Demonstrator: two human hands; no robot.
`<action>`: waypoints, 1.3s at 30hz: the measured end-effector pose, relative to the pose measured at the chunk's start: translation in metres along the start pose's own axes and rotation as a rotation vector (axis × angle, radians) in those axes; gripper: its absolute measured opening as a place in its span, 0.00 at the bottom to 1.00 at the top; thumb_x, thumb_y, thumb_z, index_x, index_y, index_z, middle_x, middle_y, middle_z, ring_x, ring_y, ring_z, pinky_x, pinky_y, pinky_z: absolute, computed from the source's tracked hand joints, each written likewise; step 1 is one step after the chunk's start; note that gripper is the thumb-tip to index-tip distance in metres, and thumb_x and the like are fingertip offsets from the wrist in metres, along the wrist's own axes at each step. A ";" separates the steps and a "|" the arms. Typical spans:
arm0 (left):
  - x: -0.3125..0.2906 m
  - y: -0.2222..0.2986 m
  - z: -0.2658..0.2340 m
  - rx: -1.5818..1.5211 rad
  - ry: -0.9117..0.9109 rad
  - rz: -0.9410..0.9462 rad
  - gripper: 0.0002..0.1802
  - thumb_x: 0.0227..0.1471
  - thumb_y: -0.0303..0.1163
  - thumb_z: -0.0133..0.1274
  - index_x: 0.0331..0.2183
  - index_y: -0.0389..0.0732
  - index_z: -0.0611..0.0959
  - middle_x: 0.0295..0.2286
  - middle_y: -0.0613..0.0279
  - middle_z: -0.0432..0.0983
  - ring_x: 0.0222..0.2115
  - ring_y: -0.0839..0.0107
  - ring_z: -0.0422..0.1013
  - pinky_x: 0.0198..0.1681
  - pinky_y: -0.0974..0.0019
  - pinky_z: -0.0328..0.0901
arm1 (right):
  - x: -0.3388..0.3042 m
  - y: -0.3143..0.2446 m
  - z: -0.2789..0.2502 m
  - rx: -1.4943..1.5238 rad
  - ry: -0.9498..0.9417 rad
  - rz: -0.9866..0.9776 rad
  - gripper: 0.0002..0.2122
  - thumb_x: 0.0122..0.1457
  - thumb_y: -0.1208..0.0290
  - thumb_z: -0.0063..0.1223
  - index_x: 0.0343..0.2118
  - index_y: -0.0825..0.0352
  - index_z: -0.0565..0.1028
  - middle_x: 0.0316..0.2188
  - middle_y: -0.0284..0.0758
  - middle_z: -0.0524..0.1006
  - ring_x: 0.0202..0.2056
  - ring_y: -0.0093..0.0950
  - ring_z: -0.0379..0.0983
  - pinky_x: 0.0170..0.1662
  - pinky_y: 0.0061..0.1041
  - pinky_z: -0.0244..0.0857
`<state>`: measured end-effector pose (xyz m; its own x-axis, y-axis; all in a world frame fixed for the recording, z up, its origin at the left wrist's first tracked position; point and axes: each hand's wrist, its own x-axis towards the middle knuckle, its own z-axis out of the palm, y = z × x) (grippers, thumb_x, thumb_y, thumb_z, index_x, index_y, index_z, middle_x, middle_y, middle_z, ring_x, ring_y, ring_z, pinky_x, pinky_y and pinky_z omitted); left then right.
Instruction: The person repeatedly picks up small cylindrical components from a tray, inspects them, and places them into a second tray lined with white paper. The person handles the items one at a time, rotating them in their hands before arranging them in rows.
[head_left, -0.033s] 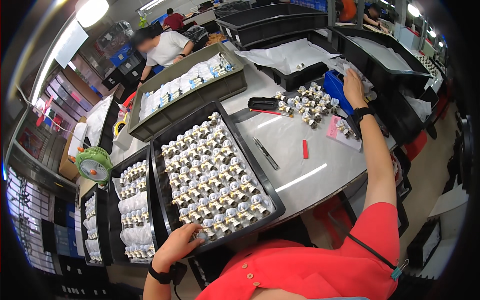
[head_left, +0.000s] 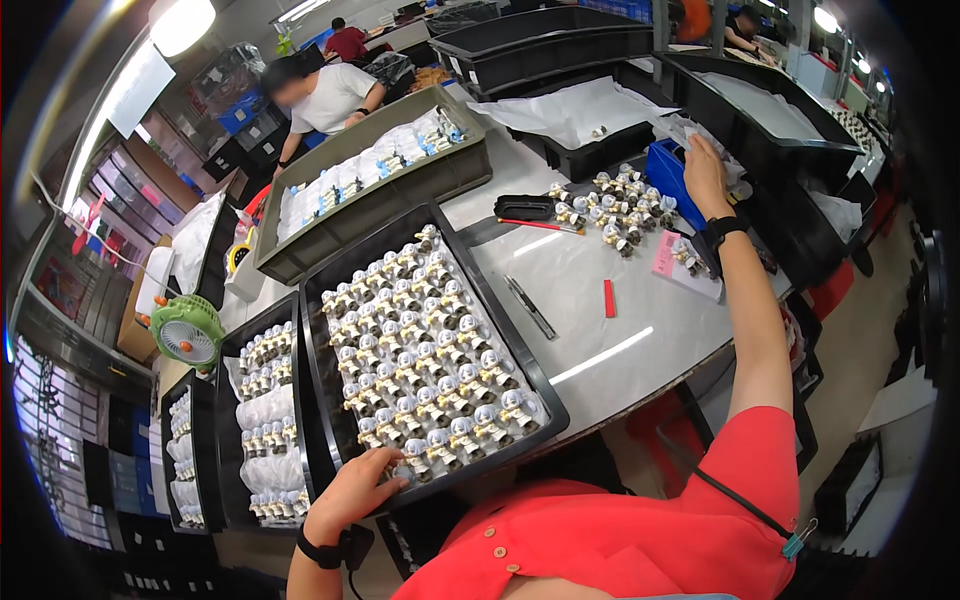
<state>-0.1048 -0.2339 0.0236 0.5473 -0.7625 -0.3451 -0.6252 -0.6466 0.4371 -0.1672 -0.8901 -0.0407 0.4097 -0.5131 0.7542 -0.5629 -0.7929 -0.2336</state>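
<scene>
My left hand rests at the near left corner of a black tray, its thumb along the rim and its forefinger apart from it, beside the last row of figurines. Rows of small white-and-gold figurines with grey-white heads fill this tray. On the right, my right hand is closed on a tilted blue bin; its fingertips are partly hidden behind the bin. In front of the bin lies a loose pile of similar figurines, next to crumpled clear plastic.
Tweezers, a red strip, a red brush and a small black dish lie on the table. Further trays stand left; a grey-green crate stands behind. A green fan is near the left edge. A co-worker sits opposite.
</scene>
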 end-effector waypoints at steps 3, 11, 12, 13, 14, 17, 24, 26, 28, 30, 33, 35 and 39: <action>0.001 0.002 -0.001 -0.021 -0.016 -0.037 0.18 0.45 0.34 0.57 0.38 0.36 0.76 0.33 0.52 0.74 0.35 0.58 0.72 0.37 0.62 0.66 | -0.002 -0.001 -0.003 0.016 0.018 -0.009 0.15 0.54 0.71 0.47 0.44 0.71 0.70 0.47 0.45 0.70 0.49 0.42 0.65 0.51 0.36 0.59; 0.006 -0.002 -0.001 -0.055 -0.001 -0.058 0.17 0.45 0.34 0.59 0.36 0.36 0.76 0.31 0.54 0.75 0.33 0.62 0.72 0.36 0.65 0.66 | 0.010 0.064 -0.001 -0.051 -0.331 0.584 0.25 0.58 0.52 0.34 0.43 0.71 0.72 0.45 0.49 0.72 0.49 0.45 0.65 0.50 0.39 0.60; 0.006 -0.004 0.001 -0.069 -0.003 -0.063 0.16 0.45 0.34 0.58 0.36 0.36 0.76 0.31 0.54 0.75 0.33 0.60 0.72 0.36 0.64 0.66 | 0.012 0.076 0.002 -0.059 -0.392 0.611 0.26 0.58 0.49 0.33 0.42 0.69 0.73 0.45 0.47 0.72 0.49 0.44 0.66 0.50 0.37 0.61; 0.007 -0.006 0.001 -0.083 -0.002 -0.069 0.16 0.45 0.35 0.58 0.36 0.36 0.76 0.31 0.53 0.75 0.33 0.58 0.72 0.36 0.63 0.66 | 0.015 0.083 0.006 -0.033 -0.426 0.625 0.27 0.57 0.48 0.34 0.43 0.69 0.73 0.45 0.46 0.72 0.49 0.44 0.66 0.49 0.36 0.61; 0.008 -0.007 0.002 -0.094 0.001 -0.075 0.16 0.46 0.35 0.57 0.35 0.36 0.76 0.30 0.52 0.75 0.33 0.56 0.72 0.36 0.61 0.66 | 0.018 0.087 0.009 -0.006 -0.458 0.639 0.27 0.56 0.47 0.35 0.43 0.68 0.73 0.45 0.45 0.72 0.49 0.44 0.66 0.49 0.36 0.62; 0.014 -0.008 0.001 -0.113 -0.006 -0.089 0.16 0.45 0.36 0.58 0.34 0.36 0.75 0.30 0.53 0.75 0.32 0.57 0.72 0.35 0.62 0.66 | 0.016 0.131 0.028 -0.047 -0.436 0.638 0.30 0.52 0.45 0.43 0.45 0.69 0.72 0.45 0.47 0.72 0.48 0.44 0.67 0.48 0.33 0.62; 0.011 -0.005 0.002 -0.136 -0.010 -0.125 0.15 0.45 0.35 0.58 0.34 0.36 0.76 0.29 0.53 0.75 0.30 0.60 0.72 0.34 0.64 0.66 | -0.019 0.113 -0.035 0.105 -0.184 0.661 0.26 0.51 0.52 0.52 0.45 0.71 0.72 0.42 0.48 0.74 0.46 0.43 0.69 0.47 0.30 0.61; 0.013 -0.003 -0.001 -0.123 -0.024 -0.117 0.14 0.45 0.33 0.58 0.34 0.36 0.76 0.28 0.56 0.75 0.30 0.65 0.72 0.34 0.66 0.66 | -0.046 0.123 -0.052 0.177 -0.064 0.512 0.22 0.53 0.56 0.51 0.43 0.71 0.72 0.40 0.49 0.74 0.44 0.42 0.70 0.45 0.30 0.62; 0.012 -0.004 -0.001 -0.131 -0.022 -0.100 0.15 0.45 0.33 0.59 0.35 0.36 0.76 0.29 0.56 0.75 0.30 0.65 0.72 0.34 0.66 0.66 | -0.067 0.105 -0.074 0.212 0.008 0.527 0.20 0.54 0.56 0.50 0.40 0.71 0.73 0.37 0.48 0.75 0.41 0.44 0.71 0.43 0.32 0.63; 0.012 -0.003 -0.003 -0.128 -0.037 -0.086 0.17 0.45 0.34 0.59 0.37 0.35 0.76 0.29 0.55 0.75 0.30 0.65 0.72 0.34 0.66 0.66 | -0.087 0.096 -0.096 0.179 0.063 0.531 0.19 0.55 0.58 0.49 0.39 0.71 0.72 0.35 0.47 0.75 0.39 0.42 0.72 0.42 0.32 0.63; 0.011 -0.001 -0.006 -0.103 -0.060 -0.075 0.17 0.45 0.33 0.59 0.37 0.35 0.76 0.30 0.55 0.75 0.31 0.64 0.72 0.36 0.66 0.66 | -0.117 0.071 -0.128 0.270 0.203 0.559 0.17 0.57 0.61 0.48 0.39 0.71 0.72 0.35 0.45 0.75 0.38 0.38 0.73 0.41 0.29 0.63; 0.009 -0.005 -0.005 -0.109 -0.056 -0.030 0.18 0.45 0.33 0.58 0.38 0.35 0.76 0.31 0.53 0.76 0.33 0.61 0.72 0.37 0.64 0.66 | -0.134 0.068 -0.139 0.233 0.386 0.522 0.14 0.58 0.63 0.47 0.37 0.72 0.73 0.35 0.43 0.75 0.36 0.37 0.72 0.41 0.28 0.63; 0.003 -0.008 -0.006 -0.090 -0.013 0.062 0.18 0.44 0.33 0.58 0.39 0.36 0.76 0.32 0.52 0.75 0.34 0.59 0.72 0.38 0.63 0.66 | -0.142 0.041 -0.182 0.245 0.557 0.441 0.14 0.59 0.64 0.46 0.37 0.72 0.71 0.33 0.43 0.75 0.34 0.34 0.71 0.39 0.29 0.63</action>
<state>-0.0951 -0.2312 0.0237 0.5011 -0.8017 -0.3258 -0.6052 -0.5937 0.5303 -0.3795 -0.7897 -0.0456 -0.2768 -0.6094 0.7430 -0.3881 -0.6364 -0.6666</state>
